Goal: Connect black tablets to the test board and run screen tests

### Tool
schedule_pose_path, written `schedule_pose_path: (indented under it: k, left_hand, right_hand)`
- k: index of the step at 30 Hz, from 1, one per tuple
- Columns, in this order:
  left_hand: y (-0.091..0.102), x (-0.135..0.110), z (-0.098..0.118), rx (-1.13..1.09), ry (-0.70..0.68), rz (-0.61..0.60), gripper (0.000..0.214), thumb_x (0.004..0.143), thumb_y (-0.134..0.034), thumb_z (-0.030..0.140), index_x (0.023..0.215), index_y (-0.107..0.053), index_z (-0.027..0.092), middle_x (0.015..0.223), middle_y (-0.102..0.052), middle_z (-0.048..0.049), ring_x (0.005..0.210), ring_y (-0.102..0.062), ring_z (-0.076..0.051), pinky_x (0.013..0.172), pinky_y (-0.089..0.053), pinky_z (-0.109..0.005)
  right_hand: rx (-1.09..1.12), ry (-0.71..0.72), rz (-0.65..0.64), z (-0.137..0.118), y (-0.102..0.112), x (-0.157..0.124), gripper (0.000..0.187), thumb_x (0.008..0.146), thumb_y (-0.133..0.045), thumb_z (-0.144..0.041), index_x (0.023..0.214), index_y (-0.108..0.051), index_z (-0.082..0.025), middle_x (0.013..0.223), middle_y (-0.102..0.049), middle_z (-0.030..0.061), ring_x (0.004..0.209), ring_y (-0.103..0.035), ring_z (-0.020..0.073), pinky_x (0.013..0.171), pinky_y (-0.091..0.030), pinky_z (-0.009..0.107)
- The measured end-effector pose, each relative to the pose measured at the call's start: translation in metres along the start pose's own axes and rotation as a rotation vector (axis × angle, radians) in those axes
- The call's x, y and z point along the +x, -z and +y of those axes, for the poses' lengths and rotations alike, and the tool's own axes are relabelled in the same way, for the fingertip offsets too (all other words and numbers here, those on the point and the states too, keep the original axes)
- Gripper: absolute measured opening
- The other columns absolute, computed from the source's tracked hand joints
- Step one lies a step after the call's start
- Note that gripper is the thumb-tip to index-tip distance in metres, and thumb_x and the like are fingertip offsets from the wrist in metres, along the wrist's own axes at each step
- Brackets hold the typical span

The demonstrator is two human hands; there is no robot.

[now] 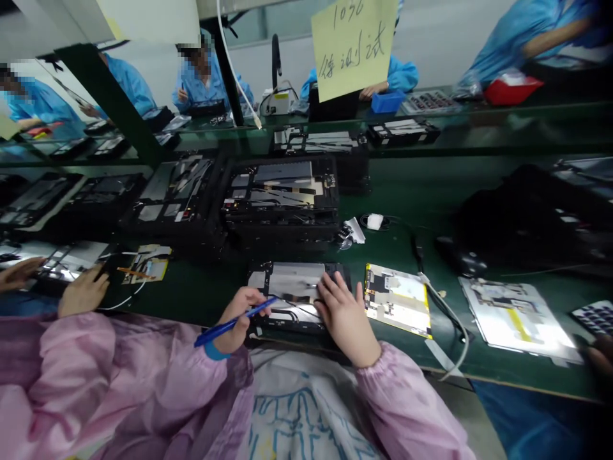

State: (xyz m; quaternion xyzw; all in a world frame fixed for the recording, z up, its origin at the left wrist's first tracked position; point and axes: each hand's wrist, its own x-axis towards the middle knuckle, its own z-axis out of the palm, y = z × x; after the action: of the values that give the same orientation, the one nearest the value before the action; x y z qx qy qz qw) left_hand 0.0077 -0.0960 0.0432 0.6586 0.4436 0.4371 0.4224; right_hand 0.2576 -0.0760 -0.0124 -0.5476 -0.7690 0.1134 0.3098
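Observation:
An opened tablet-like device [297, 273] lies in a dark frame in front of me, its silvery panels and cables showing. My left hand [235, 319] is closed around a slim blue pen-shaped tool [215, 332], whose tip points right over the device's left part. A blue band circles that wrist. My right hand [345, 316] lies with fingers spread on the device's right side, palm down. Just right of this hand is a flat silvery panel with yellow edges [397, 300]. What lies beneath my right palm is hidden.
Behind the device stand stacks of similar opened units [282, 185]. To the right are a white cable [454, 319], another silvery panel [522, 319] and a black mouse [462, 255]. At left, a co-worker's hands [83, 294] work on another unit. A yellow note [354, 48] hangs above.

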Motion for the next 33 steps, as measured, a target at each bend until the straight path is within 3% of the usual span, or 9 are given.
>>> schedule_pose_path:
  k: [4,8,13,15,18,24,29,31,33]
  left_hand:
    - [-0.045,0.022,0.009,-0.232,0.128,-0.129,0.051,0.083,-0.044,0.066,0.087,-0.052,0.017,0.063,-0.047,0.0015,0.052,-0.040,-0.009,0.051,-0.034,-0.022]
    - [-0.070,0.041,0.012,-0.381,0.218,-0.317,0.034,0.086,-0.051,0.051,0.087,-0.049,0.017,0.061,-0.047,0.0030,0.050,-0.040,-0.007,0.048,-0.032,-0.020]
    - [-0.071,0.053,0.008,-0.500,0.217,-0.215,0.030,0.082,-0.057,0.045,0.084,-0.047,0.018,0.058,-0.052,0.0032,0.046,-0.041,-0.006,0.044,-0.031,-0.018]
    - [-0.069,0.056,0.009,-0.481,0.280,-0.180,0.029,0.079,-0.059,0.044,0.085,-0.047,0.018,0.058,-0.053,0.0033,0.046,-0.043,-0.006,0.043,-0.030,-0.018]
    - [-0.072,0.059,0.011,-0.334,0.409,-0.290,0.023,0.074,-0.063,0.033,0.083,-0.050,0.017,0.064,-0.058,0.0016,0.050,-0.048,-0.007,0.047,-0.036,-0.019]
    - [-0.089,0.059,-0.002,-0.134,0.505,-0.356,0.011,0.068,-0.060,0.020,0.073,-0.051,0.017,0.062,-0.056,0.0025,0.050,-0.049,-0.007,0.048,-0.038,-0.020]
    - [-0.089,0.058,-0.006,0.022,0.299,-0.449,0.008,0.070,-0.055,0.016,0.066,-0.049,0.017,0.058,-0.054,0.0027,0.053,-0.050,-0.009,0.051,-0.037,-0.020]
    - [-0.089,0.059,-0.003,0.117,0.178,-0.471,0.008,0.071,-0.055,0.015,0.065,-0.051,0.017,0.061,-0.056,0.0017,0.057,-0.052,-0.009,0.055,-0.038,-0.021]
    - [-0.089,0.059,-0.002,0.169,0.105,-0.483,0.006,0.073,-0.056,0.018,0.068,-0.053,0.017,0.064,-0.058,0.0008,0.059,-0.052,-0.010,0.057,-0.039,-0.022]
  right_hand:
    - [0.111,0.067,-0.023,-0.014,0.018,0.004,0.038,0.093,-0.043,-0.033,0.128,-0.051,-0.021,0.137,-0.051,0.0139,0.136,-0.035,0.0330,0.107,-0.022,0.067]
    - [0.289,0.207,-0.038,-0.019,0.044,0.008,0.021,0.094,-0.043,-0.032,0.100,-0.062,-0.024,0.120,-0.059,0.0092,0.130,-0.041,0.0271,0.110,-0.027,0.056]
    - [0.460,0.152,0.095,0.027,0.051,0.037,0.032,0.096,-0.033,-0.035,0.081,-0.057,-0.021,0.095,-0.061,0.0089,0.101,-0.056,0.0213,0.090,-0.047,0.041]
    - [0.344,0.021,0.185,0.055,0.048,0.059,0.032,0.095,-0.034,-0.035,0.075,-0.055,-0.021,0.104,-0.062,0.0110,0.103,-0.056,0.0228,0.093,-0.045,0.044]
    - [0.125,-0.030,0.150,0.083,0.037,0.092,0.025,0.092,-0.039,-0.032,0.083,-0.058,-0.018,0.127,-0.056,0.0150,0.122,-0.048,0.0277,0.102,-0.037,0.050]
    - [-0.134,-0.072,0.042,0.088,0.007,0.110,0.025,0.091,-0.038,-0.023,0.095,-0.061,-0.014,0.137,-0.050,0.0169,0.122,-0.049,0.0310,0.106,-0.020,0.064]
    - [-0.059,-0.074,0.108,0.088,0.014,0.099,0.022,0.091,-0.041,-0.027,0.090,-0.061,-0.017,0.138,-0.050,0.0136,0.133,-0.038,0.0312,0.108,-0.014,0.065]
    - [0.030,-0.087,0.178,0.084,0.022,0.090,0.021,0.090,-0.044,-0.031,0.088,-0.060,-0.018,0.137,-0.050,0.0138,0.134,-0.037,0.0303,0.108,-0.022,0.060]
    - [0.168,-0.098,0.217,0.076,0.028,0.077,0.021,0.089,-0.047,-0.035,0.086,-0.060,-0.019,0.128,-0.055,0.0148,0.124,-0.048,0.0275,0.103,-0.035,0.051]
